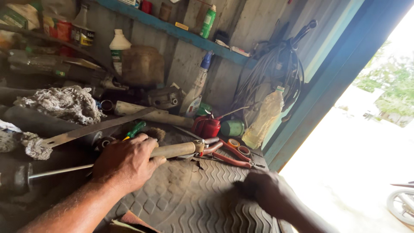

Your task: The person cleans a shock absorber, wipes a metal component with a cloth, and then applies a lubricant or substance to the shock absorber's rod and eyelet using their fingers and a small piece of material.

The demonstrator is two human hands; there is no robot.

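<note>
My left hand (127, 162) is closed around a long shock-absorber-like part (172, 150), a tan cylinder with a thin steel rod running left to a dark end (17, 177). The part lies across a grey ribbed rubber mat (194, 198) on the bench. My right hand (261, 190) rests on the mat's right side, fingers curled down, dark and blurred; whether it holds anything cannot be told. Red-handled pliers (233, 155) lie just beyond the cylinder's right end.
A red oil can (208, 126), a green tin (233, 128) and a cloudy plastic bottle (264, 118) stand behind the mat. A flat metal file (99, 128), rags (60, 103), bottles and coiled hoses (276, 73) crowd the back. An open doorway lies right.
</note>
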